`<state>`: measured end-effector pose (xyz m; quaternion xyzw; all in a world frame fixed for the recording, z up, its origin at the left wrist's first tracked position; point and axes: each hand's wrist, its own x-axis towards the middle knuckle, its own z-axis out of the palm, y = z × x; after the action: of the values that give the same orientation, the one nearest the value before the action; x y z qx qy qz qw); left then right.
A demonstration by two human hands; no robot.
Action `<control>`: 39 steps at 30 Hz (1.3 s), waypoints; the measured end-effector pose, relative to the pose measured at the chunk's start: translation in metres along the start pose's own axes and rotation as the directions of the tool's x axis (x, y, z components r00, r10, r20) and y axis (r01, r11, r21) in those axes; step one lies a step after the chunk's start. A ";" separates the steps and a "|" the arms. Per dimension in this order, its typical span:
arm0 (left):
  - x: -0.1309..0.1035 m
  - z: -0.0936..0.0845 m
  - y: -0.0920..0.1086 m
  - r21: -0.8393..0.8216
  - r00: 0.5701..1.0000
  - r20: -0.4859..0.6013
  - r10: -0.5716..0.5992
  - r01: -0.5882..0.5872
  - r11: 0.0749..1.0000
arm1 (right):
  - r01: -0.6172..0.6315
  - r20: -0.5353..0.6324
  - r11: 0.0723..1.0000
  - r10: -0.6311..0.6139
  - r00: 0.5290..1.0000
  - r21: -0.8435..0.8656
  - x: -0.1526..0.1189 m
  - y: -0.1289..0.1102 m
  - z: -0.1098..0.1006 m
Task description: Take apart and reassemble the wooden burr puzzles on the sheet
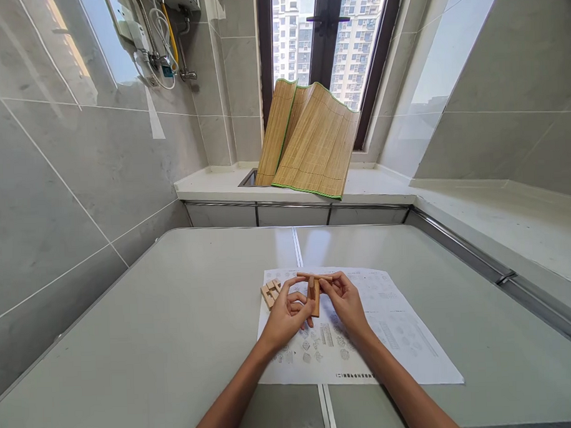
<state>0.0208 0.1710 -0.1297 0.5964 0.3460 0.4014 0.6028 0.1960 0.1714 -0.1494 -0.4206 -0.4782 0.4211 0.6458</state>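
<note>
Above a printed paper sheet [403,353], both my hands close on small wooden puzzle pieces. My left hand [289,310] pinches an upright wooden piece [315,303] between thumb and fingers. A thin wooden stick [311,275] lies crosswise at the top of that piece, and my left fingertips touch its left part. My right hand [343,296] grips the right end of this stick with thumb and forefinger. Just left of my left hand, more notched wooden pieces [270,292] rest on the sheet, partly covered by the fingers. How the held pieces join is too small to tell.
The sheet with its line drawings lies on a pale table [177,330] with a seam down the middle. Behind the table is a white ledge [209,185], where a folded bamboo mat [315,138] leans before the window. Grey tiled walls stand on both sides.
</note>
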 end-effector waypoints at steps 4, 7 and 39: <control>0.002 -0.003 -0.002 0.019 0.999 0.007 -0.032 0.032 0.999 | 0.019 0.030 0.999 -0.018 0.999 -0.030 -0.002 -0.003 0.002; 0.003 -0.005 -0.001 -0.028 0.999 0.015 -0.036 0.037 0.999 | 0.016 -0.040 0.999 -0.018 0.999 -0.042 0.000 0.000 0.000; -0.002 -0.007 -0.012 0.695 0.928 -0.060 0.367 -0.225 0.683 | 0.069 0.244 0.964 -0.005 0.970 -0.256 -0.009 0.009 0.007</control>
<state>0.0146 0.1723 -0.1417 0.7801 0.4238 0.3965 0.2339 0.1868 0.1668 -0.1588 -0.4389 -0.6126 0.3898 0.5293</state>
